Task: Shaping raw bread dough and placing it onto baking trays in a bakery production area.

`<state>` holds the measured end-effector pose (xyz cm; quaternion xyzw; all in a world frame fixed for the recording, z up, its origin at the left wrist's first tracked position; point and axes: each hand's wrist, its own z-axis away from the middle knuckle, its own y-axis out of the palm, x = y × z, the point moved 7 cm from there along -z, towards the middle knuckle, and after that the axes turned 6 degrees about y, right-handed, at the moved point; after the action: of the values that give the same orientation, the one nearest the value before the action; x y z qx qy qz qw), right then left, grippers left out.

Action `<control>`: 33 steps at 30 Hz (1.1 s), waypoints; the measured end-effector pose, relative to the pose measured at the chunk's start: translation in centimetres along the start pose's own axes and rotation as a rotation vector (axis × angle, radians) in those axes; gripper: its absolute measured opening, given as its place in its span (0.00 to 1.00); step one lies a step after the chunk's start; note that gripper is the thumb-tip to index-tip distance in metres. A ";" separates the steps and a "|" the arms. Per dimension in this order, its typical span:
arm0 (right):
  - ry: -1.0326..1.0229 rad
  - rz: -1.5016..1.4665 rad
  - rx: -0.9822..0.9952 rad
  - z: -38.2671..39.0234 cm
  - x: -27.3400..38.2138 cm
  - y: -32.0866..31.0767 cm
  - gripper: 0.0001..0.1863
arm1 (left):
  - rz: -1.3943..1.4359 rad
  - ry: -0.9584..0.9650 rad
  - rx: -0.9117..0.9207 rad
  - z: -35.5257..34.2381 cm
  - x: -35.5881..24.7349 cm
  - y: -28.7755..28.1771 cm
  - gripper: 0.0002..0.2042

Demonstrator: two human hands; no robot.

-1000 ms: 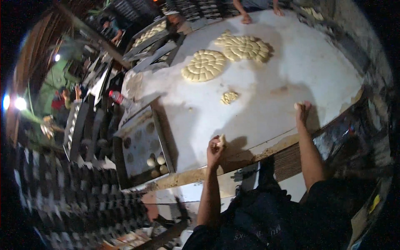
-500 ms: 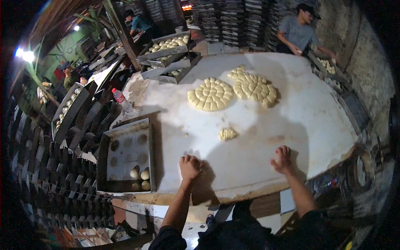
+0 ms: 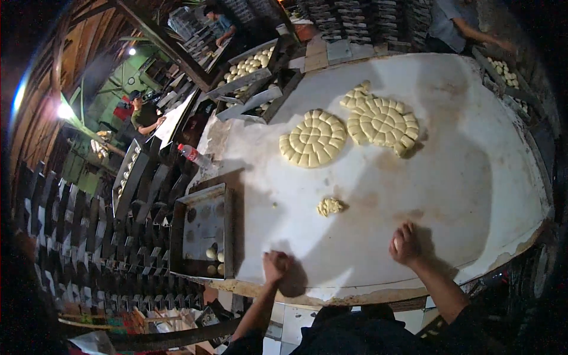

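Note:
My left hand (image 3: 276, 266) is curled, knuckles up, on the white tabletop near its front edge, just right of a metal tray (image 3: 229, 236). Whatever lies under its fingers is hidden. Farther right, my right hand (image 3: 404, 243) is also curled down on the table. A pale bit shows at its inner side, too small to name for sure. Beyond and between the hands lies a small heap of dough scraps (image 3: 330, 206). Two flat rounds of dough cut into pieces sit farther back, a left round (image 3: 313, 138) and a right round (image 3: 383, 122). Several dough balls (image 3: 211, 253) rest in the tray's near right corner.
A plastic bottle with a red cap (image 3: 192, 155) lies at the table's left edge. Dough-filled trays (image 3: 248, 66) are stacked at the back left, and another tray (image 3: 503, 74) stands at the far right. Stacked dark trays (image 3: 112, 236) fill the left. Other people work beyond the table.
The view has tilted and shifted, so the table sits differently in it. My right hand's fingers are more closed than before. The far-right person leans with an arm stretched over the tray.

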<state>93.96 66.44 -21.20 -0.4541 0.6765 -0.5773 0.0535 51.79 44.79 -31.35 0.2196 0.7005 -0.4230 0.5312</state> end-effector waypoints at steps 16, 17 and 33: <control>0.223 0.017 -0.087 -4.8 -1.5 1.4 0.08 | -0.857 0.672 -0.115 -3.7 -10.9 -3.5 0.07; 0.235 0.074 -0.169 -7.0 -1.4 2.2 0.08 | -0.807 0.593 -0.106 -6.1 -11.3 -3.2 0.07; 0.391 0.228 -0.326 -15.0 12.0 13.0 0.07 | -0.092 0.348 0.353 -0.8 -10.0 -4.1 0.14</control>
<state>70.87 68.23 -21.60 -0.2574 0.8046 -0.5279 -0.0871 51.69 44.64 -20.52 0.3462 0.7062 -0.5182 0.3360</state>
